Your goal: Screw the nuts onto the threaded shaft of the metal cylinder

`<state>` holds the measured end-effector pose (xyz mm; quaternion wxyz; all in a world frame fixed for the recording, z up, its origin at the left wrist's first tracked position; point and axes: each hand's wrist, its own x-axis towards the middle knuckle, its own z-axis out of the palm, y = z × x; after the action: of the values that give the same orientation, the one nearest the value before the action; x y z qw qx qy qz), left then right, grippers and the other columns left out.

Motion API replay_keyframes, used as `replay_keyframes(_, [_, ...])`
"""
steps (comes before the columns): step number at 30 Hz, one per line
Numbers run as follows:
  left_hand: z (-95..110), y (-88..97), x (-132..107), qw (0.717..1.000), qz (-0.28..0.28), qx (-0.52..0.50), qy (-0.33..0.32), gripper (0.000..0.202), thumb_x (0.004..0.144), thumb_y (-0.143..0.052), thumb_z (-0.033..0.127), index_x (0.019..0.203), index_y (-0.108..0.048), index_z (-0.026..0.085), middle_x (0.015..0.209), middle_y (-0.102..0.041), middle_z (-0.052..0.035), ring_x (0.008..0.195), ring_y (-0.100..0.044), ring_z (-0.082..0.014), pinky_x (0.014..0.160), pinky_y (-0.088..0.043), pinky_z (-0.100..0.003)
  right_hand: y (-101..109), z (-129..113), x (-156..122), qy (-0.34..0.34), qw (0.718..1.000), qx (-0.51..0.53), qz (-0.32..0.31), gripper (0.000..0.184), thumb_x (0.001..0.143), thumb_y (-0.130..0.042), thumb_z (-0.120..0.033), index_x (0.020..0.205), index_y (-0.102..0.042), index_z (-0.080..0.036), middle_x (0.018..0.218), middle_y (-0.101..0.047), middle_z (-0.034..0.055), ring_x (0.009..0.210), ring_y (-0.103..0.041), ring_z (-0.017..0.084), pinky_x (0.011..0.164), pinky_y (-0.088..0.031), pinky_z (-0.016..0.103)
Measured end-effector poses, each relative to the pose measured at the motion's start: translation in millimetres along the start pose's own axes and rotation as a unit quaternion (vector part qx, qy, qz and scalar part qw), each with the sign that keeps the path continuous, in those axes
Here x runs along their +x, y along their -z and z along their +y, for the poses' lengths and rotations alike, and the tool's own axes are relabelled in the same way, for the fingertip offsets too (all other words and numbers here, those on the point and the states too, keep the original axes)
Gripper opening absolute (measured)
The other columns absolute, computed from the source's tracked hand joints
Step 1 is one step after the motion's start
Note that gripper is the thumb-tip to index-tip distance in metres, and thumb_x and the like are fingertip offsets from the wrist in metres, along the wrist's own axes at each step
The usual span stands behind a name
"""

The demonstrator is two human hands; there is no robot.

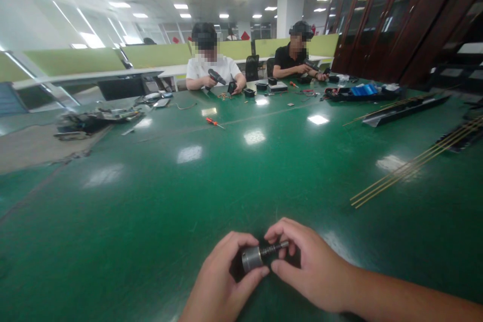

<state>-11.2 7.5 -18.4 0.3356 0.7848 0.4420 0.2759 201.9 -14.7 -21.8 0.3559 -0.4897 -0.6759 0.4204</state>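
Note:
My left hand grips a small grey metal cylinder, a motor-like part, low over the near edge of the green table. A thin threaded shaft sticks out of the cylinder to the right. My right hand pinches that shaft between thumb and fingers. Both hands are closed round the part, and a dark piece behind it is mostly hidden by my fingers.
Thin brass rods lie at the right, with a long dark rail behind them. An orange-handled screwdriver lies mid-table. A heap of parts sits at the left. Two people work with power drivers at the far side.

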Motion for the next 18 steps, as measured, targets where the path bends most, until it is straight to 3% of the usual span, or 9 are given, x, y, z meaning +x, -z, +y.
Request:
replay_keyframes(5, [-8.4,-1.0,-1.3,1.000,0.003,0.006,-0.028,0.025,0.084,-0.074,0.025,0.105,-0.061,0.030,0.095,-0.068,0.0028,0.086,-0.066,-0.0181,0.077,-0.049,-0.028,0.0,-5.0,4.4,-0.013,1.000,-0.017,-0.006,0.021,0.077,-0.066,-0.011,0.095,-0.069,-0.023,0.084,-0.063,-0.0026,0.072,-0.056,0.013,0.065,-0.041,0.024])
replay_keyframes(18, [-5.5,-0.8,-1.4,1.000,-0.003,0.011,-0.024,0.025,0.077,-0.078,0.020,0.097,-0.064,0.025,0.088,-0.069,0.0007,0.081,-0.065,-0.0195,0.071,-0.047,-0.028,0.3,-7.4,5.3,-0.039,0.999,-0.003,-0.030,0.021,0.077,-0.064,-0.010,0.093,-0.069,-0.022,0.086,-0.065,-0.0011,0.074,-0.060,0.014,0.066,-0.044,0.024])
